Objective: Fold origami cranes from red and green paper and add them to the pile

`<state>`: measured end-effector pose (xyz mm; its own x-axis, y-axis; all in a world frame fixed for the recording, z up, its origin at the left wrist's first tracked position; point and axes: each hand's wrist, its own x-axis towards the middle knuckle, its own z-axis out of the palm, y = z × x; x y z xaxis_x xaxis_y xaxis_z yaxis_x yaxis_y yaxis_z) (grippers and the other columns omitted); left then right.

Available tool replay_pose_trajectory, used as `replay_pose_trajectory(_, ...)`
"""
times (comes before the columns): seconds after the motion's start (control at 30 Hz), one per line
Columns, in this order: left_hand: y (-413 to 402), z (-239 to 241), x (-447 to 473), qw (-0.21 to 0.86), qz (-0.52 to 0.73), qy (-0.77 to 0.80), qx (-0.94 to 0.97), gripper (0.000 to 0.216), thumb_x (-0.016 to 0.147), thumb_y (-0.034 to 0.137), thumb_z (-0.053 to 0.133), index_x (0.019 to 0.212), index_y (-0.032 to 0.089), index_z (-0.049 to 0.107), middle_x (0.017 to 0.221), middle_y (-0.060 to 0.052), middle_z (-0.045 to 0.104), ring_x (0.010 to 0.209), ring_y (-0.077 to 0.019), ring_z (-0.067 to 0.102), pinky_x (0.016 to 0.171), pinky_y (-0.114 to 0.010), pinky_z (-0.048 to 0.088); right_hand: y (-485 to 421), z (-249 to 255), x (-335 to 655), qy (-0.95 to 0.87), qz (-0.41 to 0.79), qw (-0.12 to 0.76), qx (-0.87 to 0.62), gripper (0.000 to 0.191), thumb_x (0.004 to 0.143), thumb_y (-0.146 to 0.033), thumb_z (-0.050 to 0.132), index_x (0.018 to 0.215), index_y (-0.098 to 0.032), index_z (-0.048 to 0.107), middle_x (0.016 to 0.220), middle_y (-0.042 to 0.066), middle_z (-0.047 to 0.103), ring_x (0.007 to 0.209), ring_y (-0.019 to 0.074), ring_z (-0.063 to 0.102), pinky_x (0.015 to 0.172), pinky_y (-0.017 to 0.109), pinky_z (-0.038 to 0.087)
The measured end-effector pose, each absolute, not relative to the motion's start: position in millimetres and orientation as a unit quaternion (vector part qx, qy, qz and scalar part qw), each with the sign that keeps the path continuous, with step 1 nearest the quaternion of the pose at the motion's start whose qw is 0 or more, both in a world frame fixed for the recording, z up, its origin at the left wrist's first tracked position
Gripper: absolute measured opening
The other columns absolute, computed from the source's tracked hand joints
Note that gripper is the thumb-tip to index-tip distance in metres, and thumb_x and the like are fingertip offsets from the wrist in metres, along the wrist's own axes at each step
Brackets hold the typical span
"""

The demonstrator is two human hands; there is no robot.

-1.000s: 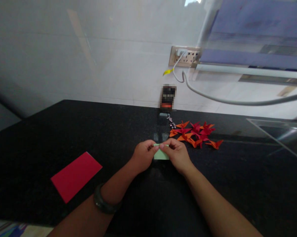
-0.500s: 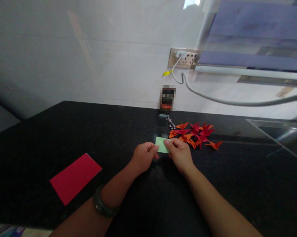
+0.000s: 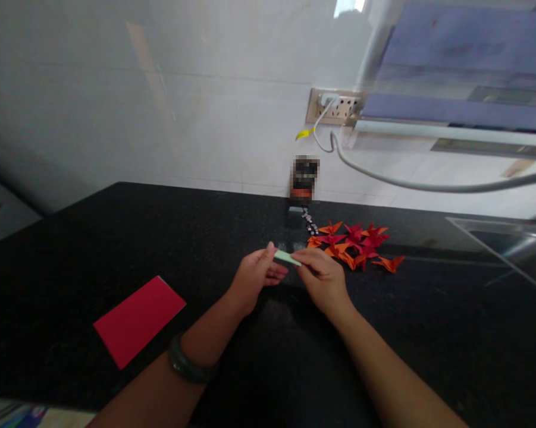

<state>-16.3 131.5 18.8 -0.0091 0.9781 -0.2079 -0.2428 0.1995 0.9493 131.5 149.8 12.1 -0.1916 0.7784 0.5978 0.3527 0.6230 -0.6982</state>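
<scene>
Green paper [image 3: 287, 257] is pinched between both grips, seen nearly edge-on just above the black table [image 3: 116, 238]. The left grip [image 3: 254, 276] is closed on its left end and the right grip [image 3: 323, 276] on its right end. Just beyond the right grip lies a pile of red and orange folds [image 3: 354, 242] (near, not touching). Well left of the left grip, a red sheet [image 3: 139, 320] lies flat.

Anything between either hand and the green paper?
Nothing visible. The left hand and right hand each pinch an end of the green paper directly. The folded red and orange pieces lie beyond the right hand, the red sheet off to the left, both apart from it.
</scene>
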Motion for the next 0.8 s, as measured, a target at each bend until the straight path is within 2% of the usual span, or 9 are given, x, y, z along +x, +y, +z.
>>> replay_pose_trajectory(0.1, 132.0, 20.2, -17.8, 0.629, 0.537, 0.462, 0.319, 0.033, 0.072, 0.035, 0.059, 0.095, 0.011, 0.057, 0.075, -0.005, 0.065, 0.061, -0.0108, 0.060, 0.056, -0.021, 0.047, 149.5, 12.4, 130.9, -0.771, 0.186, 0.487, -0.366, 0.025, 0.072, -0.012, 0.050, 0.082, -0.025, 0.068, 0.088, 0.004, 0.064, 0.082, 0.0164, 0.060, 0.074, 0.033, 0.048)
replay_pose_trajectory(0.17, 132.5, 19.5, -18.3, 0.620, 0.555, 0.458, 0.312, 0.038, 0.070, 0.021, 0.062, 0.106, 0.011, 0.053, 0.078, -0.005, 0.065, 0.064, -0.0104, 0.060, 0.059, -0.021, 0.047, 149.0, 12.3, 130.4, -0.779, 0.190, 0.485, -0.349, 0.028, 0.071, -0.009, 0.047, 0.081, -0.024, 0.068, 0.091, 0.005, 0.062, 0.085, 0.0166, 0.059, 0.077, 0.033, 0.047)
replay_pose_trajectory(0.23, 133.0, 18.1, -18.3, 0.595, 0.565, 0.467, 0.331, 0.047, 0.070, 0.015, 0.060, 0.114, 0.011, 0.047, 0.075, -0.004, 0.066, 0.063, -0.0111, 0.060, 0.059, -0.022, 0.047, 148.8, 11.7, 130.1, -0.767, 0.199, 0.501, -0.349, 0.030, 0.071, -0.007, 0.045, 0.083, -0.023, 0.067, 0.092, 0.006, 0.060, 0.086, 0.0165, 0.057, 0.077, 0.033, 0.046)
replay_pose_trajectory(0.33, 133.9, 16.0, -17.5, 0.545, 0.556, 0.498, 0.382, 0.038, 0.069, 0.016, 0.059, 0.106, 0.010, 0.052, 0.066, -0.002, 0.065, 0.058, -0.0121, 0.060, 0.056, -0.023, 0.047, 149.9, 8.9, 129.6, -0.705, 0.234, 0.531, -0.408, 0.027, 0.073, -0.014, 0.048, 0.096, -0.019, 0.061, 0.092, 0.006, 0.056, 0.078, 0.0158, 0.055, 0.070, 0.032, 0.047)
replay_pose_trajectory(0.43, 134.2, 14.9, -17.0, 0.535, 0.541, 0.501, 0.412, 0.022, 0.069, 0.017, 0.059, 0.090, 0.011, 0.057, 0.062, -0.002, 0.065, 0.055, -0.0115, 0.059, 0.055, -0.023, 0.046, 152.1, 5.4, 128.2, -0.646, 0.339, 0.515, -0.450, 0.032, 0.074, -0.025, 0.054, 0.104, -0.017, 0.054, 0.080, 0.003, 0.056, 0.064, 0.0135, 0.053, 0.057, 0.028, 0.046)
replay_pose_trajectory(0.53, 133.6, 14.9, -17.3, 0.552, 0.518, 0.497, 0.424, 0.020, 0.069, 0.022, 0.060, 0.085, 0.011, 0.059, 0.065, -0.003, 0.065, 0.055, -0.0107, 0.059, 0.051, -0.020, 0.045, 152.8, 5.0, 126.5, -0.616, 0.401, 0.511, -0.446, 0.027, 0.074, -0.028, 0.055, 0.098, -0.017, 0.053, 0.067, -0.001, 0.053, 0.056, 0.0111, 0.049, 0.053, 0.025, 0.043)
replay_pose_trajectory(0.67, 132.3, 15.3, -17.9, 0.570, 0.471, 0.504, 0.445, 0.018, 0.069, 0.025, 0.061, 0.077, 0.009, 0.062, 0.061, -0.003, 0.064, 0.045, -0.0075, 0.054, 0.040, -0.016, 0.038, 151.1, 8.5, 126.0, -0.576, 0.402, 0.564, -0.433, 0.024, 0.072, -0.029, 0.059, 0.091, -0.019, 0.051, 0.072, 0.000, 0.054, 0.061, 0.0117, 0.052, 0.055, 0.024, 0.044)
replay_pose_trajectory(0.8, 132.5, 15.6, -18.0, 0.601, 0.495, 0.488, 0.394, 0.016, 0.068, 0.021, 0.063, 0.079, 0.009, 0.062, 0.070, -0.006, 0.067, 0.055, -0.0098, 0.060, 0.050, -0.019, 0.046, 149.8, 9.3, 126.6, -0.570, 0.395, 0.568, -0.444, 0.022, 0.069, -0.031, 0.062, 0.084, -0.019, 0.051, 0.073, 0.001, 0.054, 0.062, 0.0121, 0.052, 0.056, 0.025, 0.045)
